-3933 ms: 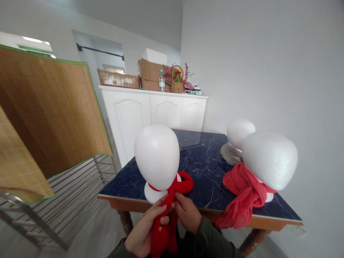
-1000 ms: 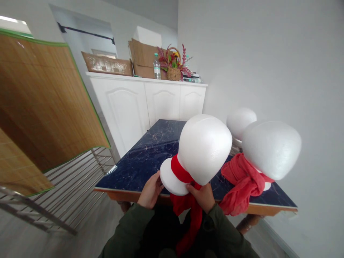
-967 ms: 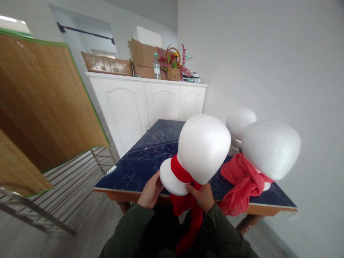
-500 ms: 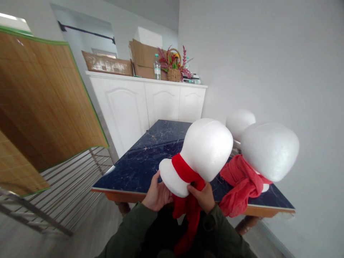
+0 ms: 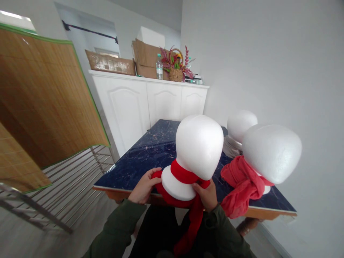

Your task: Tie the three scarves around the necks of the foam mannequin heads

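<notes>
A white foam mannequin head [image 5: 199, 143] stands close in front of me, its back toward me, near the table's front edge. Round its neck runs a bright red scarf [image 5: 183, 173], with a long end hanging down past the edge. At the left of the base, my left hand [image 5: 143, 186] is closed on a loop of the scarf that passes in front of the base. My right hand [image 5: 207, 195] pinches the scarf at the right side of the neck. The fingers of both hands are partly hidden.
To the right stand a second foam head [image 5: 272, 152] with a coral scarf [image 5: 243, 182] and a third head [image 5: 242, 125] behind. The dark blue marbled table [image 5: 139, 161] meets a white cabinet [image 5: 129, 104]. A metal rack [image 5: 72, 186] with bamboo mats [image 5: 48, 104] is at left.
The mannequin head has gone from tilted to nearly upright. My left hand has moved left from the base, drawing a scarf loop out with it. My right hand still pinches the scarf.
</notes>
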A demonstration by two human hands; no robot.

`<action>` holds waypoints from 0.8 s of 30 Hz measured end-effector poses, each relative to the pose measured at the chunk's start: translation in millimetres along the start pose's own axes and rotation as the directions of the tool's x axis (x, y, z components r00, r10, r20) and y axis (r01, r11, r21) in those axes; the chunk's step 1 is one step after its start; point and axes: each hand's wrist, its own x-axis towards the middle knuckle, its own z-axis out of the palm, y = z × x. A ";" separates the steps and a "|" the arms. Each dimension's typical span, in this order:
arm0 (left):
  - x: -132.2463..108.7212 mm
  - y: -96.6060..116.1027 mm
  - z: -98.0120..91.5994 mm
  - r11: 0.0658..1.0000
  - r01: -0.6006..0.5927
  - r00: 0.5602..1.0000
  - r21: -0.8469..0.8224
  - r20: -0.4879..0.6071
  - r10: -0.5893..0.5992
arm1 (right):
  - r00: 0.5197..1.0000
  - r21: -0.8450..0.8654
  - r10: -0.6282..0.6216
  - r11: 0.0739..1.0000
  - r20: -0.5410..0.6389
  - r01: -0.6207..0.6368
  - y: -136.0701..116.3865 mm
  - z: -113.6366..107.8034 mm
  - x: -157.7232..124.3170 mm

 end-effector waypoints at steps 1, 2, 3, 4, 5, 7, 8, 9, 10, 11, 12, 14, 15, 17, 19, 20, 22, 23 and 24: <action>1.4 1.3 -1.8 0.998 -0.034 0.999 0.048 -0.020 0.035 | 1.000 -0.015 -0.003 1.000 -0.005 0.002 0.6 2.9 -0.7; 3.0 2.0 -3.2 0.992 -0.070 0.997 0.109 -0.035 0.074 | 1.000 -0.034 -0.008 0.999 -0.012 0.008 1.2 5.9 -1.4; 4.8 2.1 -4.3 0.978 -0.106 0.992 0.178 -0.044 0.115 | 1.000 -0.055 -0.015 0.998 -0.020 0.014 1.6 8.7 -2.0; 6.9 1.6 -5.2 0.960 -0.137 0.987 0.244 -0.050 0.154 | 0.999 -0.077 -0.021 0.997 -0.029 0.019 2.0 11.1 -2.5; 9.4 0.8 -6.0 0.942 -0.161 0.981 0.296 -0.055 0.185 | 0.999 -0.097 -0.024 0.995 -0.037 0.021 2.3 13.0 -2.8; 15.2 -1.4 -7.2 0.927 -0.178 0.977 0.331 -0.055 0.207 | 0.998 -0.129 -0.026 0.991 -0.050 0.020 2.7 15.2 -2.6; 18.6 -2.5 -7.7 0.931 -0.172 0.979 0.321 -0.053 0.199 | 0.998 -0.138 -0.027 0.990 -0.054 0.019 2.9 15.5 -2.1; 22.3 -3.2 -8.0 0.935 -0.161 0.980 0.317 -0.057 0.189 | 0.998 -0.142 -0.028 0.990 -0.054 0.020 3.1 15.5 -1.6; 26.1 -3.4 -8.1 0.929 -0.154 0.980 0.337 -0.067 0.187 | 0.998 -0.142 -0.031 0.990 -0.050 0.023 3.4 15.3 -1.0; 30.1 -3.0 -7.8 0.912 -0.157 0.977 0.379 -0.077 0.200 | 0.998 -0.141 -0.037 0.990 -0.047 0.030 3.5 15.0 -0.6; 33.9 -1.9 -7.1 0.884 -0.171 0.969 0.435 -0.088 0.231 | 0.998 -0.142 -0.045 0.989 -0.043 0.038 3.6 14.9 -0.4; 40.7 2.6 -3.5 0.817 -0.229 0.951 0.529 -0.057 0.304 | 0.997 -0.164 -0.068 0.985 -0.037 0.061 3.3 15.1 -0.8; 43.2 5.7 -0.6 0.787 -0.281 0.944 0.549 0.008 0.331 | 0.996 -0.187 -0.080 0.980 -0.031 0.073 2.9 15.5 -1.2; 45.9 12.2 7.0 0.726 -0.417 0.906 0.548 0.190 0.377 | 0.994 -0.244 -0.105 0.965 -0.016 0.098 1.7 16.5 -2.2; 45.8 17.2 15.4 0.652 -0.551 0.834 0.521 0.317 0.451 | 0.991 -0.290 -0.132 0.949 -0.005 0.125 0.3 17.3 -2.5; 44.8 18.5 19.3 0.624 -0.597 0.801 0.505 0.331 0.499 | 0.989 -0.308 -0.147 0.941 -0.006 0.138 -0.3 17.8 -2.4; 41.2 18.6 25.5 0.629 -0.625 0.775 0.463 0.265 0.574 | 0.985 -0.345 -0.174 0.925 -0.013 0.159 -1.5 19.2 -1.9; 38.5 17.4 27.6 0.663 -0.611 0.784 0.432 0.211 0.584 | 0.984 -0.368 -0.178 0.916 -0.014 0.161 -2.2 20.4 -1.8; 34.8 15.7 29.2 0.717 -0.578 0.808 0.390 0.147 0.571 | 0.984 -0.392 -0.177 0.906 -0.017 0.157 -2.8 22.0 -1.8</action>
